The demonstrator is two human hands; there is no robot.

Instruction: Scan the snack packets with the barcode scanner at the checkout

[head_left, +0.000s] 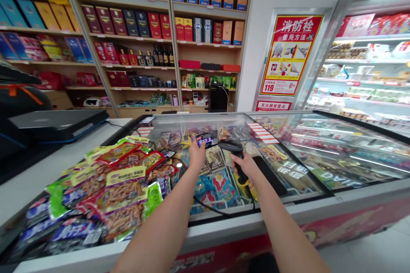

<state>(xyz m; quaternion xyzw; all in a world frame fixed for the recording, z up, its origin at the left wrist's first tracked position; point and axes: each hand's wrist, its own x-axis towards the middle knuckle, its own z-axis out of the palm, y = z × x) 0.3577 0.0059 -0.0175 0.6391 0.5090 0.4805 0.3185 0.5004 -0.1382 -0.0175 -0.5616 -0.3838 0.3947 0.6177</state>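
Observation:
My left hand pinches a small dark blue snack packet by its lower edge, above the glass lid of a chest freezer. My right hand grips a black handheld barcode scanner, whose head points left toward the packet, a short distance from it. A black cord trails from the scanner across the glass. To the left of my hands, a heap of red, yellow and green snack bags lies on the counter and freezer.
A dark laptop sits on the white counter at the left. Wooden shelves of boxed liquor and bottles stand behind the freezer. A red fire hydrant instruction poster hangs on the wall. A lit refrigerated display case stands at the right.

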